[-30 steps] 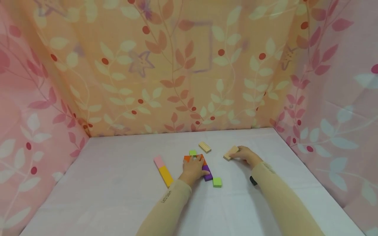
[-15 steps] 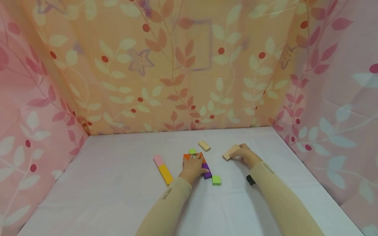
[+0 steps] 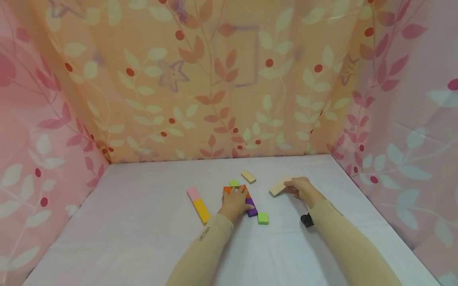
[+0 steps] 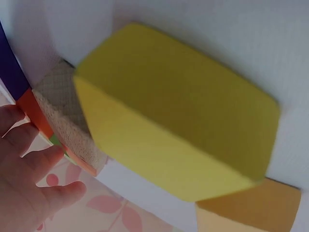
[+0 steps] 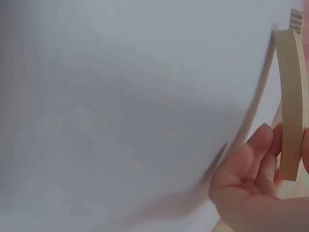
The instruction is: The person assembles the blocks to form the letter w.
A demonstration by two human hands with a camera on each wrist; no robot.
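Observation:
In the head view my left hand (image 3: pixel 234 203) rests with spread fingers over an orange block (image 3: pixel 227 190) and beside a purple block (image 3: pixel 251 207). The left wrist view shows its fingers along the orange piece (image 4: pixel 35 113), with a plain wooden block (image 4: pixel 67 113) nearby. My right hand (image 3: pixel 301 188) pinches one end of a flat wooden block (image 3: pixel 278 188) at the right. In the right wrist view that wooden block (image 5: pixel 290 101) is held between the fingertips, and its shadow falls on the white cloth. Parts of the blocks under my left palm are hidden.
One green block (image 3: pixel 234 183) lies behind the orange piece, another green block (image 3: pixel 262 218) nearer me. A ridged wooden block (image 3: pixel 248 176) sits farther back. Left of my hand are pink (image 3: pixel 193 193) and yellow (image 3: pixel 202 211) blocks end to end. A black object (image 3: pixel 307 220) shows by my right sleeve.
My right hand has shifted slightly to the right along the wooden block, its grip now nearer the block's far end. My left hand stays over the orange and purple blocks.

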